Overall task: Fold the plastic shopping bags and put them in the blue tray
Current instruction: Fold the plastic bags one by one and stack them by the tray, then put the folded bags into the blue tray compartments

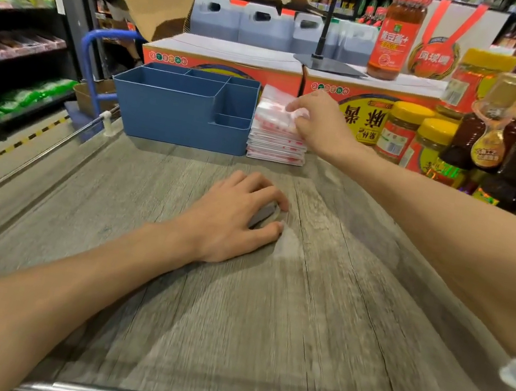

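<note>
Plastic shopping bags (278,134), white with red print, sit stacked at the far end of the desk (231,309), touching the right wall of the blue tray (182,109). Your right hand (323,126) pinches the top bag. Your left hand (234,220) rests mid-desk, fingers curled around a small grey object (263,215).

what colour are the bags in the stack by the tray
White with red print, seen in the head view: stack of bags.
</note>
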